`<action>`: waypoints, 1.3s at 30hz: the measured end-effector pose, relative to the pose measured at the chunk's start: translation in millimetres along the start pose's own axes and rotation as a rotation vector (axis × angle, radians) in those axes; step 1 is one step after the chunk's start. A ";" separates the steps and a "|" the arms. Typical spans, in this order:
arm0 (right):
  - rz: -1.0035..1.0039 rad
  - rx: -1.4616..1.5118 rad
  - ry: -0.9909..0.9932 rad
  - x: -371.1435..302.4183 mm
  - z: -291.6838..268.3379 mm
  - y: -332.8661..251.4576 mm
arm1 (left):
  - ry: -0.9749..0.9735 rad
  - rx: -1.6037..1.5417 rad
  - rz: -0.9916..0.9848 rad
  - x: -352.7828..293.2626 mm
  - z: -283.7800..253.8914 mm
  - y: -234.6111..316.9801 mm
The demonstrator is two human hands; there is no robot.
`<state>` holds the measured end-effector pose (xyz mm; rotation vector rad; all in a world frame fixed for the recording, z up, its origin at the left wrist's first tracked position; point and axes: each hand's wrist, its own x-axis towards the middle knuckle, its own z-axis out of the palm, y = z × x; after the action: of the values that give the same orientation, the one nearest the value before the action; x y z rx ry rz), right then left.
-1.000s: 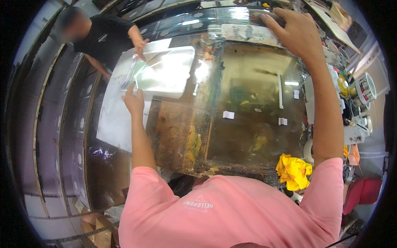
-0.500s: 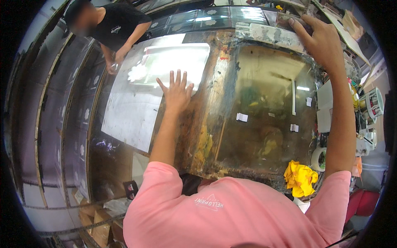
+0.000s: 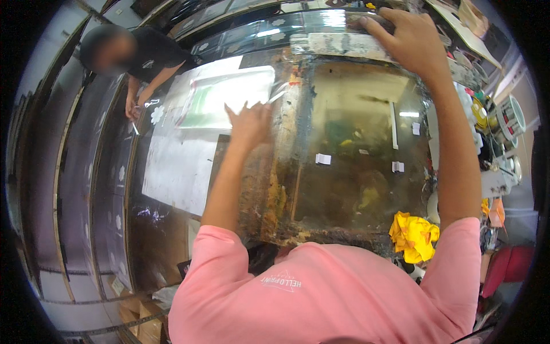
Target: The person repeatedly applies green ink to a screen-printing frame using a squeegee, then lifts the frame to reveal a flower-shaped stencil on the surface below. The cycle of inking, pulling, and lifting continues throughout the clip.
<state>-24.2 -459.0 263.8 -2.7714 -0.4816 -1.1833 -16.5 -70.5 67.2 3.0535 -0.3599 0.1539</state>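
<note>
At upper left, another person (image 3: 134,54) bends over a white sheet (image 3: 180,166). Mid-frame, the left hand (image 3: 250,123), fingers spread, presses flat on the grimy glass tank (image 3: 344,172). At upper right, the right hand (image 3: 409,40) grips the tank's far rim.

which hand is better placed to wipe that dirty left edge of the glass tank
Left. The left hand is flat against the stained left edge of the tank; the right hand grips its far top rim.
</note>
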 end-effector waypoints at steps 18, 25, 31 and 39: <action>0.052 0.051 -0.048 -0.3 0.6 2.5 | 0.050 -0.226 0.566 -43.9 105.9 274.2; 0.048 0.002 -0.033 14.7 0.2 6.4 | 0.086 -0.280 0.623 -44.6 103.1 277.4; 0.081 0.044 -0.091 16.9 -3.4 7.3 | 0.111 -0.327 0.644 -44.2 104.9 278.5; 0.106 0.040 -0.073 13.5 -0.5 4.8 | 0.068 -0.335 0.662 -48.6 107.8 275.0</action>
<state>-14.2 -460.2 274.1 -2.7755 -0.3554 -1.0426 -118.2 -334.4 -31.0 2.4840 -1.2341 0.1998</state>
